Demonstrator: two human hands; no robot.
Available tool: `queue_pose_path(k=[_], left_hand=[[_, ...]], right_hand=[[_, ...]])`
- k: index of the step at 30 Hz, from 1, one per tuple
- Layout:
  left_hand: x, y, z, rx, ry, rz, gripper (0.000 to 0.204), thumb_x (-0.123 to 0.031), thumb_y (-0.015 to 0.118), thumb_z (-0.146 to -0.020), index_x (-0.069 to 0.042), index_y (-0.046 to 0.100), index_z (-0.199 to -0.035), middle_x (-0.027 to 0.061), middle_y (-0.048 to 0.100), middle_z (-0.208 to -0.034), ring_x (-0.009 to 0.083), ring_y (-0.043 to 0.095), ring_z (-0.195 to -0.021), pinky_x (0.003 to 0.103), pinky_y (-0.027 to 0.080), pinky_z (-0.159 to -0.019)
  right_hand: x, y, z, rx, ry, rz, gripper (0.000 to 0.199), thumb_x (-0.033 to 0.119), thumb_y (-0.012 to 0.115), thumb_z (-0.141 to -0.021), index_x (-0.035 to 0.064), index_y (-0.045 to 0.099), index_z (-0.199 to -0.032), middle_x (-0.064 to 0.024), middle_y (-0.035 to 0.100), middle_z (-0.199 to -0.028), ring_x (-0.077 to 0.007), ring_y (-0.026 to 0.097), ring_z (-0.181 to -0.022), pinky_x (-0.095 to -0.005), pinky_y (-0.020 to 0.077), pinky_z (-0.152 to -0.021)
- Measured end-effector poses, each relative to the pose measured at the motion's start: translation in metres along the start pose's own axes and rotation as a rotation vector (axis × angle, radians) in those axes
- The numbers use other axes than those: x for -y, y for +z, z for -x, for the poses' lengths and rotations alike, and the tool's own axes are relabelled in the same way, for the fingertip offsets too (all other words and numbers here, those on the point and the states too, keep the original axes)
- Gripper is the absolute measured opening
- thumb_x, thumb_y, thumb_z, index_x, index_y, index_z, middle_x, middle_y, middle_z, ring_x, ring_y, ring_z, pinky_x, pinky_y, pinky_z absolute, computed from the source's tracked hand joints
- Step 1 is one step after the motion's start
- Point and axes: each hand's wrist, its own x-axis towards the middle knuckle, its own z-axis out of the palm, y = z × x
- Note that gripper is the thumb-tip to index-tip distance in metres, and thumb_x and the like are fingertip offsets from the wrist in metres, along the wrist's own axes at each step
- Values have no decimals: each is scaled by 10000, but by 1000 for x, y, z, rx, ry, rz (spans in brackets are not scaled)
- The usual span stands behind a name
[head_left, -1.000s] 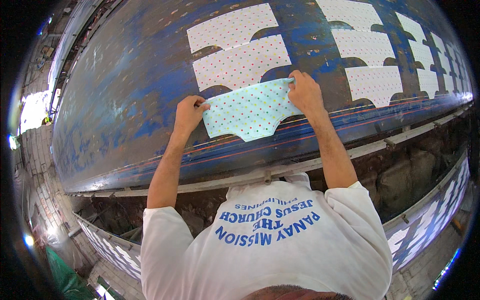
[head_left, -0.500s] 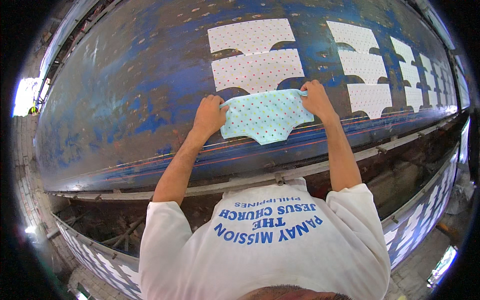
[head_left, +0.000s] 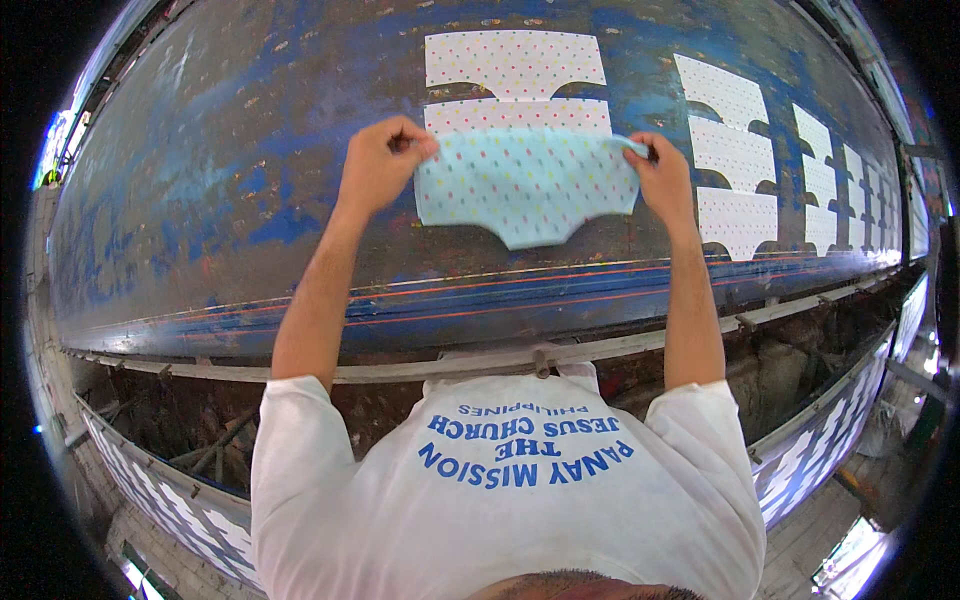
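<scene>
I hold one light-blue dotted cloth piece (head_left: pixel 525 190) at 12 o'clock: the fingers of my left hand (head_left: pixel 375 165) pinch its 10 o'clock corner, those of my right hand (head_left: pixel 668 185) its 2 o'clock corner. I'd judge this hold works best with an even pull, the upper edge straight and neither corner curling. Counting: one blue piece; two white dotted pieces (head_left: pixel 515 62) past it towards 12, the nearer partly hidden; three in the next column (head_left: pixel 735 155), at 3 o'clock on the table (head_left: pixel 270 190). Farther columns I can't count reliably.
</scene>
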Motion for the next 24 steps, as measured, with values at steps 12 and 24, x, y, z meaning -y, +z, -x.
queue_pose_path(k=[12, 24], left_hand=[[62, 43, -93, 36, -241, -489, 293, -251, 806, -873, -63, 760, -1093, 152, 763, -1026, 297, 730, -953, 410, 561, -841], [29, 72, -84, -10, -287, -686, 305, -194, 741, -882, -29, 654, -1124, 221, 694, -1163, 395, 655, -1116, 474, 528, -917]], right_hand=[[-40, 61, -117, 236, -91, 275, 297, 206, 704, -858, 35, 737, -1099, -216, 744, -1088, -399, 710, -1035, -494, 552, -907], [-33, 61, -127, 420, -59, 297, 415, 170, 666, -851, -33, 632, -1212, -290, 573, -1313, -472, 556, -1254, -553, 524, -999]])
